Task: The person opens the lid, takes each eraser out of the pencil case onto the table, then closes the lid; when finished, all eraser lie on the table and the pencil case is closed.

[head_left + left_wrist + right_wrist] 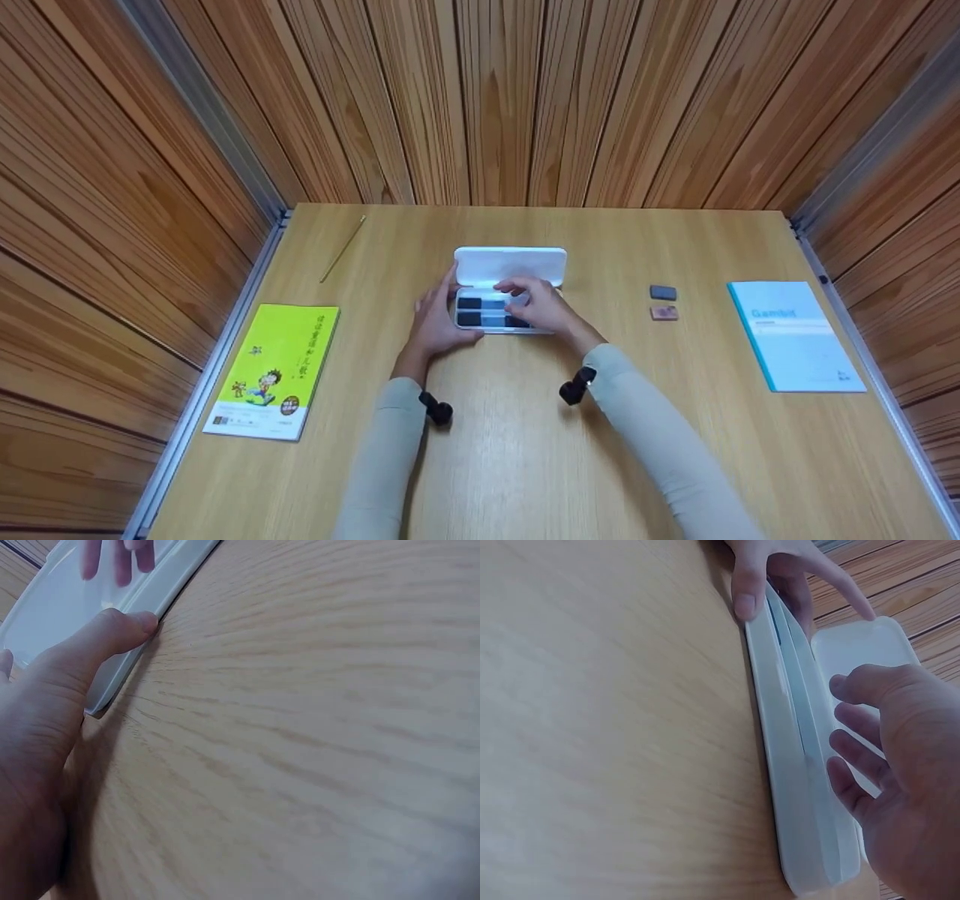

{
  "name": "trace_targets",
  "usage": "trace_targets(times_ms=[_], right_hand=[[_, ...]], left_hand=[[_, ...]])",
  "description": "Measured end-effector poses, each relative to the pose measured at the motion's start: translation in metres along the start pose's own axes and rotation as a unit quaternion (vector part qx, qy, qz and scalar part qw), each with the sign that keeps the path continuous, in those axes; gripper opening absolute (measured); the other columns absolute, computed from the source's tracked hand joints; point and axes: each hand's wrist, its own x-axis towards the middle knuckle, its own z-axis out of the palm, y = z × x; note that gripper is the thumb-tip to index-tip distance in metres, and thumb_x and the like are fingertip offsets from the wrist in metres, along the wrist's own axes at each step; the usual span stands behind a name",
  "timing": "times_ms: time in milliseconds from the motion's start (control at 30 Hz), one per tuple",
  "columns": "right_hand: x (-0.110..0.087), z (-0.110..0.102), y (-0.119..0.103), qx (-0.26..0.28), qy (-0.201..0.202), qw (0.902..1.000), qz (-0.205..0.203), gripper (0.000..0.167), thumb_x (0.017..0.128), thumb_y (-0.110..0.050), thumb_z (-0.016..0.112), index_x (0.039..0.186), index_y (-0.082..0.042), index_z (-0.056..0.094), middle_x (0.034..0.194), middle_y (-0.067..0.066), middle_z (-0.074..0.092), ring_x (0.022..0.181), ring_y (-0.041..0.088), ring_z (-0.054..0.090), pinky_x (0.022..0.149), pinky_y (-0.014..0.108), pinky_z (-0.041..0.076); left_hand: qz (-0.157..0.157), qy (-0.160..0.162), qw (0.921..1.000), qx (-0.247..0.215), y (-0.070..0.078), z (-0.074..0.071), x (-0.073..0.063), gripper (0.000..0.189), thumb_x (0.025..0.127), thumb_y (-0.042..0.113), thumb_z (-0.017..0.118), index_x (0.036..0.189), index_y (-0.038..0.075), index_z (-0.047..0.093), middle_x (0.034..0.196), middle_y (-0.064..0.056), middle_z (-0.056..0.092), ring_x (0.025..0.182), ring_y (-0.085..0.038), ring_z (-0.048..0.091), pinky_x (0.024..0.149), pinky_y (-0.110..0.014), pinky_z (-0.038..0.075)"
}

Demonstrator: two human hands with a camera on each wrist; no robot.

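Observation:
A white pencil case [511, 265] lies at mid-table with its lid raised at the back. Dark and grey-blue rectangular pieces [469, 319] show in two rows inside it. My left hand [436, 324] holds the case's left end, thumb [124, 628] at the front edge and a finger reaching up to the lid, as the right wrist view shows. Above the right part of the case is my right hand [546, 306]. Its fingers [855, 754] are loosely bent with nothing between them, and it covers some of the contents in the head view.
To the right lie a dark grey eraser [663, 292] and a reddish-brown one [664, 313], with a light blue book [799, 337] beyond them. A yellow-green book [274, 367] is at the left, and a thin gold stick [343, 250] behind it. Wooden walls border the table.

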Motion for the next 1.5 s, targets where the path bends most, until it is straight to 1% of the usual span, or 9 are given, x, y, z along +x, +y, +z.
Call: trace_targets(times_ms=[200, 333, 433, 600, 733, 867, 1033, 1267, 1500], right_hand=[[0.006, 0.010, -0.004, 0.013, -0.009, 0.9997, 0.017, 0.044, 0.108, -0.007, 0.070, 0.151, -0.012, 0.070, 0.153, 0.018, 0.070, 0.144, 0.040, 0.063, 0.126, 0.061, 0.049], [0.007, 0.015, -0.004, 0.022, -0.015, 0.9992, 0.032, 0.044, 0.109, -0.007, 0.069, 0.152, -0.014, 0.069, 0.155, 0.018, 0.069, 0.145, 0.040, 0.063, 0.129, 0.060, 0.047], [0.009, 0.017, -0.002, 0.019, -0.013, 0.9993, 0.030, 0.045, 0.108, -0.006, 0.070, 0.152, -0.013, 0.069, 0.155, 0.018, 0.069, 0.145, 0.040, 0.063, 0.131, 0.060, 0.045], [0.011, 0.019, -0.001, 0.017, -0.013, 0.9993, 0.032, 0.045, 0.108, -0.006, 0.070, 0.153, -0.012, 0.070, 0.154, 0.018, 0.070, 0.148, 0.039, 0.062, 0.134, 0.060, 0.040], [0.012, 0.019, -0.002, 0.019, -0.021, 0.9988, 0.039, 0.046, 0.109, -0.006, 0.069, 0.154, -0.013, 0.069, 0.156, 0.017, 0.070, 0.151, 0.038, 0.061, 0.135, 0.060, 0.039], [0.013, 0.020, -0.002, 0.012, -0.020, 0.9988, 0.043, 0.046, 0.109, -0.006, 0.069, 0.154, -0.014, 0.069, 0.155, 0.016, 0.071, 0.151, 0.037, 0.061, 0.135, 0.059, 0.039], [0.014, 0.021, -0.001, 0.006, -0.017, 0.9987, 0.048, 0.044, 0.108, -0.007, 0.069, 0.152, -0.014, 0.071, 0.153, 0.016, 0.072, 0.147, 0.037, 0.063, 0.133, 0.058, 0.041], [0.015, 0.025, 0.000, -0.014, -0.004, 0.9996, 0.022, 0.044, 0.104, -0.005, 0.071, 0.147, -0.009, 0.074, 0.146, 0.022, 0.070, 0.129, 0.037, 0.064, 0.120, 0.056, 0.049], [0.015, 0.025, 0.003, -0.010, -0.014, 0.9996, 0.021, 0.045, 0.105, -0.008, 0.073, 0.149, -0.016, 0.074, 0.145, 0.020, 0.063, 0.131, 0.035, 0.060, 0.120, 0.054, 0.048]], left_hand=[[0.002, -0.001, 1.0000, 0.000, -0.001, -0.001, 0.001, 0.138, 0.076, 0.045, 0.101, 0.182, 0.039, 0.013, 0.162, -0.008, 0.060, 0.152, -0.033, 0.050, 0.134, -0.062, 0.024], [0.000, -0.003, 1.0000, 0.000, 0.000, 0.000, 0.002, 0.137, 0.077, 0.044, 0.101, 0.182, 0.038, 0.013, 0.162, -0.008, 0.060, 0.154, -0.033, 0.050, 0.137, -0.064, 0.020], [-0.003, -0.006, 1.0000, -0.001, -0.001, 0.000, 0.002, 0.137, 0.077, 0.044, 0.101, 0.182, 0.038, 0.013, 0.163, -0.007, 0.060, 0.155, -0.033, 0.049, 0.138, -0.064, 0.018], [-0.004, -0.006, 1.0000, 0.001, -0.002, 0.000, 0.002, 0.136, 0.078, 0.045, 0.100, 0.182, 0.038, 0.013, 0.164, -0.007, 0.059, 0.155, -0.034, 0.048, 0.137, -0.063, 0.020], [-0.004, -0.007, 1.0000, 0.001, -0.002, -0.001, 0.001, 0.136, 0.079, 0.045, 0.100, 0.182, 0.038, 0.012, 0.165, -0.008, 0.059, 0.155, -0.035, 0.048, 0.136, -0.063, 0.021], [-0.003, -0.009, 0.9999, 0.004, -0.002, -0.002, 0.002, 0.136, 0.079, 0.045, 0.101, 0.182, 0.038, 0.011, 0.165, -0.008, 0.058, 0.154, -0.035, 0.049, 0.135, -0.062, 0.022], [0.000, -0.008, 1.0000, 0.003, -0.001, -0.001, 0.001, 0.137, 0.079, 0.046, 0.101, 0.182, 0.037, 0.012, 0.165, -0.008, 0.058, 0.154, -0.034, 0.050, 0.135, -0.061, 0.023], [0.012, -0.007, 0.9999, 0.010, 0.001, -0.001, 0.001, 0.137, 0.077, 0.046, 0.100, 0.182, 0.032, 0.013, 0.163, -0.010, 0.061, 0.155, -0.036, 0.049, 0.132, -0.062, 0.028], [0.004, -0.007, 0.9999, 0.010, 0.002, -0.001, 0.001, 0.137, 0.078, 0.046, 0.100, 0.182, 0.033, 0.012, 0.164, -0.009, 0.058, 0.155, -0.035, 0.047, 0.135, -0.063, 0.024]])
